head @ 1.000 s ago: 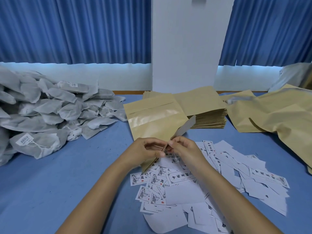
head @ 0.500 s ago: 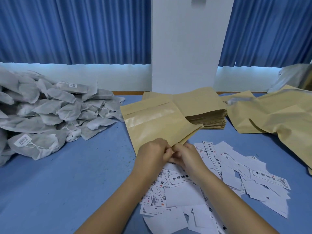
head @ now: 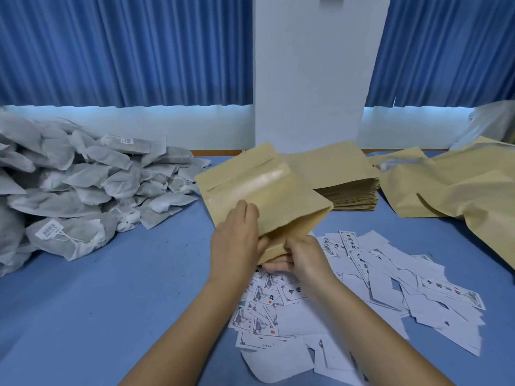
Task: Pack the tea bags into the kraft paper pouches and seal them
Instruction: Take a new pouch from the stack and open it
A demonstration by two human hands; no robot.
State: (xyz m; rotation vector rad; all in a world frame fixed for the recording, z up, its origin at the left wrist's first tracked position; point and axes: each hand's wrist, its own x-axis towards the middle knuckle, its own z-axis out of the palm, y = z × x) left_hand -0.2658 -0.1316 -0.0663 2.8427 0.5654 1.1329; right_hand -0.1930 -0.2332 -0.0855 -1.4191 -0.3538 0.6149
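Observation:
I hold one kraft paper pouch with a clear window strip above the table centre, its bottom end towards me. My left hand grips the pouch's near left side, fingers on its upper face. My right hand pinches the near bottom edge from below. A big heap of grey-white tea bags with strings and tags lies at the left. A stack of flat kraft pouches sits behind the held pouch.
Loose white printed labels are scattered on the blue table under and right of my hands. More kraft pouches lie in a loose pile at the right. Blue curtains and a white pillar stand behind the table.
The pouch has turned from edge-on to face-up and risen a little. My left hand moved onto its upper face and my right hand slid under its near edge.

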